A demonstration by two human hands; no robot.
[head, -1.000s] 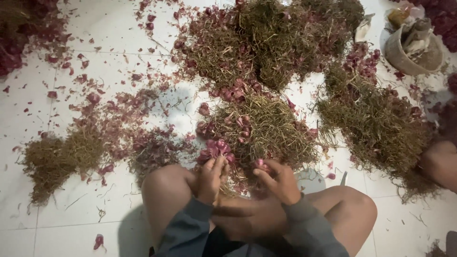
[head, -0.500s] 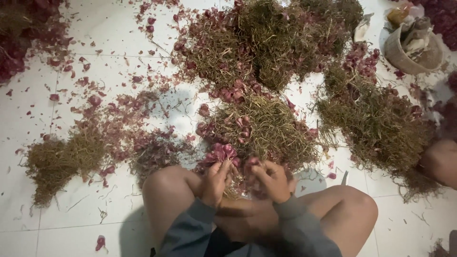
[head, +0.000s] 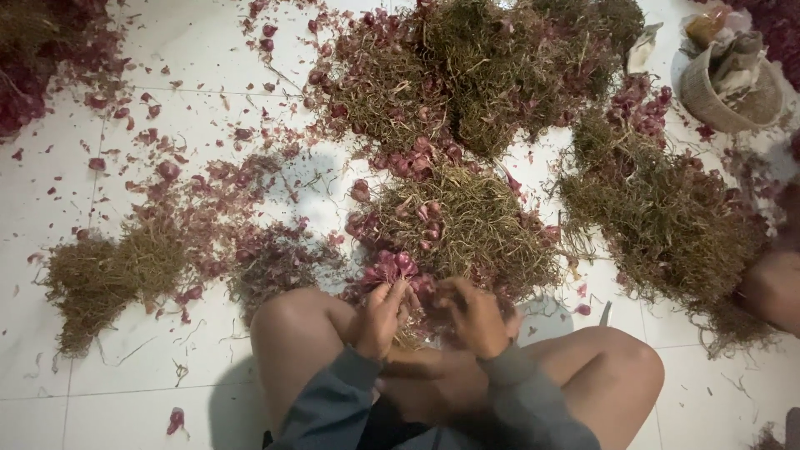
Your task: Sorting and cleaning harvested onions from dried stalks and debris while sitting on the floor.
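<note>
I sit on a white tiled floor with my knees spread. My left hand and my right hand work close together at the near edge of a bunch of red shallots with dry stalks. The left hand's fingers pinch a small cluster of purple-red shallots. My right hand is curled around stalks of the same bunch; what lies inside its fingers is hidden. Grey sleeves cover both forearms.
More heaps of shallots with dry tops lie ahead and to the right. A pile of cut dry stalks and scattered red skins lie left. A woven basket stands at top right. Another person's knee shows at right.
Both hands have shifted slightly within the bunch, the left rising toward the shallot cluster. The heaps around have not moved.
</note>
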